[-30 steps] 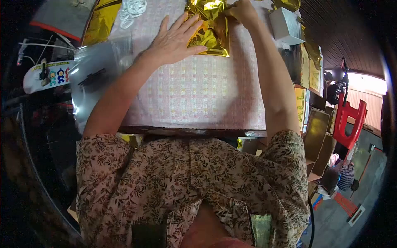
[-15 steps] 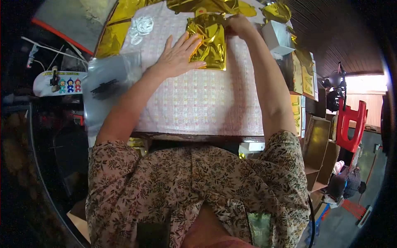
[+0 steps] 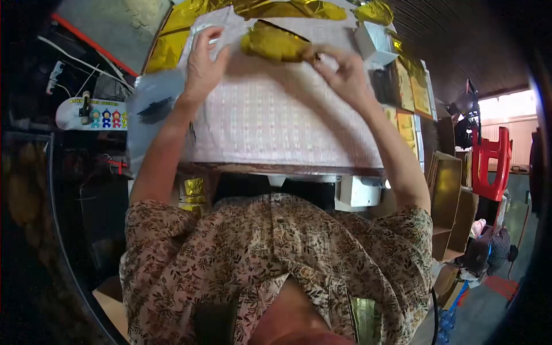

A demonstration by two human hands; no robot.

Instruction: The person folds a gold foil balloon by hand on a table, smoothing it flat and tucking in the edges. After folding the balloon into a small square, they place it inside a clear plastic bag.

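My right hand pinches the right end of a shiny gold foil pouch, which is blurred by motion and seems tilted above the table. To the left, apart from the pouch, my left hand is raised with thumb and fingers spread and nothing in it. Under both hands lies a pale pink checked cloth covering the table. The white looped strands seen before near the left hand are now mostly hidden behind it.
Gold foil sheets line the table's left and far edges. Clear plastic bags lie at left. A white box and yellow-printed cartons stand at right. A red plastic stool is farther right, near a bent-over person.
The foil pouch went from lying upright on the cloth to turned sideways in my right hand. My left hand let go of it and moved left; my right hand came nearer me.
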